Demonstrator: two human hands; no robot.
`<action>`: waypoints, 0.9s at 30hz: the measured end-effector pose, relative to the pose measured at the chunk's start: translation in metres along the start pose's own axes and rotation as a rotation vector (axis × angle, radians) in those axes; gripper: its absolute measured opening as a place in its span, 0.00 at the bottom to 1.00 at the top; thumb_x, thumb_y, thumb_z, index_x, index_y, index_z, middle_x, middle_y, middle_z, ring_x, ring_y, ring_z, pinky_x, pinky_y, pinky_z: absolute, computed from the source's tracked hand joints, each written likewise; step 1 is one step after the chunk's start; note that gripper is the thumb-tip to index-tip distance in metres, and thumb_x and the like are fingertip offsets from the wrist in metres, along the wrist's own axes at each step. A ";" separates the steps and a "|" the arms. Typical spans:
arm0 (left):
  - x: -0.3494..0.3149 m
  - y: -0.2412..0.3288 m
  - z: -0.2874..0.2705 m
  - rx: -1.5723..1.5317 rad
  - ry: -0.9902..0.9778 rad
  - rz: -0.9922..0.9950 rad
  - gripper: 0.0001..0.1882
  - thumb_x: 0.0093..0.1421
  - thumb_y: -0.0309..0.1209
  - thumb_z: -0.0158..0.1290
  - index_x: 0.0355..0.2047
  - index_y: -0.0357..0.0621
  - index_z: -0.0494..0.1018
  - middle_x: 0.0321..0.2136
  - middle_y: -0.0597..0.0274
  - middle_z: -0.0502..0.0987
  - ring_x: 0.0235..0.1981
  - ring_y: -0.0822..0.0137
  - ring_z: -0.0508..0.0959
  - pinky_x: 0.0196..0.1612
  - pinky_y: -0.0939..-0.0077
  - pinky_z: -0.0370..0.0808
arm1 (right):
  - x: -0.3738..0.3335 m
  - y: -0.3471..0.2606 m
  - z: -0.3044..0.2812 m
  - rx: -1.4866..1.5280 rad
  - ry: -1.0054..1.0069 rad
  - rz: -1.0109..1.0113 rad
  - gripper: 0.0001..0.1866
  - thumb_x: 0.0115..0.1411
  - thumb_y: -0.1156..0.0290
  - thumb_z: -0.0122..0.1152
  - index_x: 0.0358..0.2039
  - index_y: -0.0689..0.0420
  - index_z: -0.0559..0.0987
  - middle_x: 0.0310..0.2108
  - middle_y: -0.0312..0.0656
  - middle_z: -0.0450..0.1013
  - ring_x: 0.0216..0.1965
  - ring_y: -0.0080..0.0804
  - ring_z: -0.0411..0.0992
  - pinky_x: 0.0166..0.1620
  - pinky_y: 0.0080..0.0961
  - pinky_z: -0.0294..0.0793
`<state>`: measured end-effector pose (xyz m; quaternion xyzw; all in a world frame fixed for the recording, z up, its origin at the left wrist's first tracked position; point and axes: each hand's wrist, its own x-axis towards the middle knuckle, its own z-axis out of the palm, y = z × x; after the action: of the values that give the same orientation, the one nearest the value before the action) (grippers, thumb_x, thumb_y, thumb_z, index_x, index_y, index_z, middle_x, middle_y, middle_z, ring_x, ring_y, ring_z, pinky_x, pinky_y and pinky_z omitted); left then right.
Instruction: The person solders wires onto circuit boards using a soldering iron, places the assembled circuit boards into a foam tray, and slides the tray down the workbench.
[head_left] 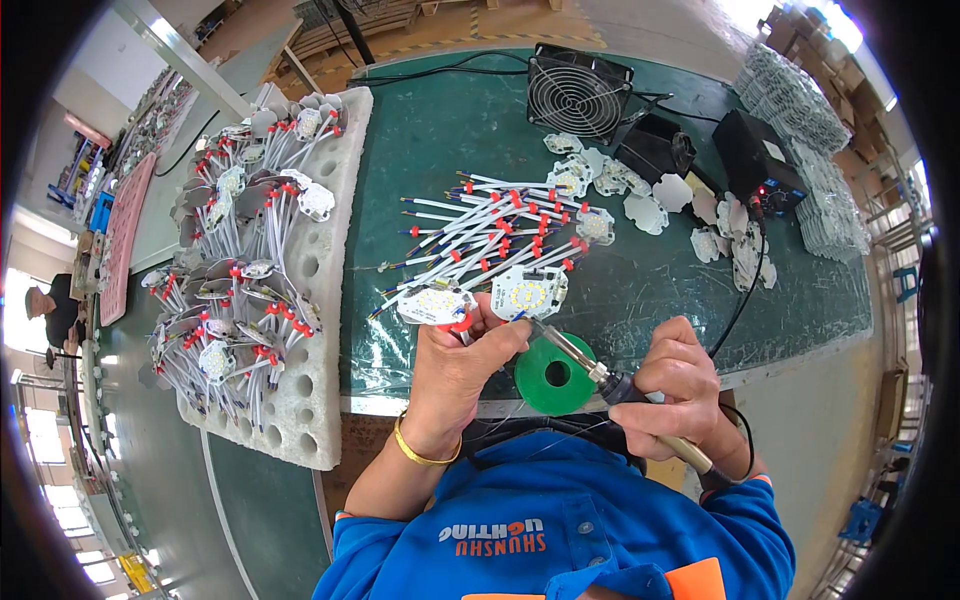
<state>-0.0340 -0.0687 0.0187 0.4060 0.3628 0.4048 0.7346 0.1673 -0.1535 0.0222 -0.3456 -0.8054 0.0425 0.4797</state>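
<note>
My left hand (455, 375), with a yellow band at its wrist, is closed at the table's front edge. Its thumb and fingers grip a round white LED board (437, 303) with a red-banded lead. Just beyond the thumb, a second LED board (527, 292) lies face up, a short blue wire end at its lower edge. Wrapped round the handle of a soldering iron (575, 352), my right hand (672, 395) points the tip at that lower edge; exact contact is too small to tell. A green solder spool (582, 378) sits under the iron.
White wires with red bands (500, 230) are heaped beyond my hands. Left stands a white foam tray (325, 400) of wired boards. A fan (578, 100), a black soldering station (757, 160), loose boards (645, 212) and stacked board panels (825, 200) stand farther back. The iron's cord (745, 310) runs right.
</note>
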 end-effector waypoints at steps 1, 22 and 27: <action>0.000 0.000 0.001 0.005 0.003 0.010 0.11 0.46 0.18 0.55 0.33 0.37 0.71 0.25 0.65 0.74 0.24 0.78 0.72 0.28 0.86 0.69 | 0.000 0.000 -0.001 -0.001 -0.001 0.000 0.14 0.36 0.76 0.55 0.27 0.48 0.76 0.17 0.32 0.60 0.16 0.27 0.59 0.26 0.26 0.58; 0.009 -0.007 -0.004 -0.029 0.019 -0.107 0.05 0.47 0.25 0.55 0.19 0.39 0.71 0.13 0.73 0.67 0.14 0.84 0.58 0.17 0.87 0.51 | 0.004 0.008 0.001 0.266 0.218 0.071 0.12 0.36 0.82 0.53 0.26 0.58 0.73 0.14 0.36 0.62 0.13 0.30 0.59 0.25 0.28 0.60; 0.012 -0.003 0.001 0.047 -0.067 -0.126 0.04 0.47 0.24 0.55 0.19 0.40 0.71 0.14 0.73 0.68 0.17 0.84 0.62 0.20 0.88 0.57 | 0.031 0.020 -0.003 0.023 0.164 0.103 0.13 0.38 0.80 0.58 0.29 0.59 0.74 0.17 0.39 0.64 0.17 0.33 0.62 0.25 0.30 0.62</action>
<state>-0.0272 -0.0599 0.0142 0.4129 0.3724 0.3354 0.7605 0.1704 -0.1207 0.0389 -0.3832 -0.7442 0.0480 0.5450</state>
